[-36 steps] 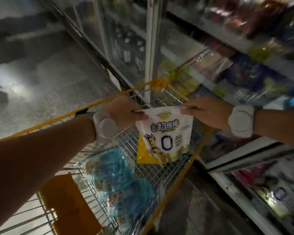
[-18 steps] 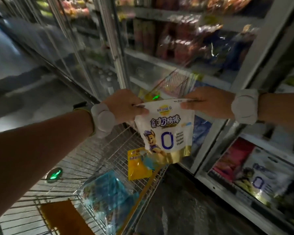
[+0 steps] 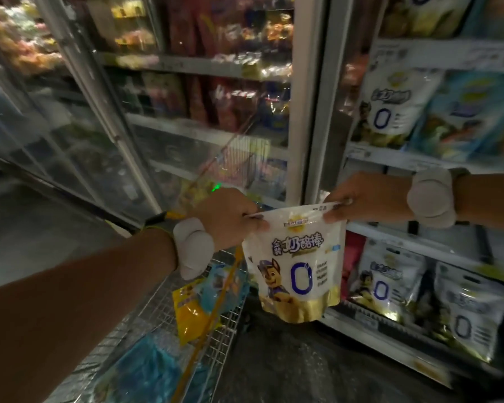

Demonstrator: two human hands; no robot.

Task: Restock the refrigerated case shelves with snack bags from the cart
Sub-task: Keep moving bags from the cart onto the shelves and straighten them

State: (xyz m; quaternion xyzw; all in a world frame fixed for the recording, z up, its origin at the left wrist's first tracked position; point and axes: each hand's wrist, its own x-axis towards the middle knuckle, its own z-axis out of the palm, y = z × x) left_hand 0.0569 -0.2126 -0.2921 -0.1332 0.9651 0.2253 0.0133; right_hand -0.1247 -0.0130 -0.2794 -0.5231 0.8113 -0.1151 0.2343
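Both hands, left hand (image 3: 230, 216) and right hand (image 3: 367, 200), pinch the snack bag's (image 3: 296, 269) top corners; next, seat it on the lower shelf (image 3: 390, 237) beside matching bags (image 3: 390, 279).

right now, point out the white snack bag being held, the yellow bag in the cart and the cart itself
white snack bag (image 3: 296, 269): head view, middle of its printed front
yellow bag (image 3: 194, 315): head view, its lower front panel
cart (image 3: 230, 324): head view, wire side wall
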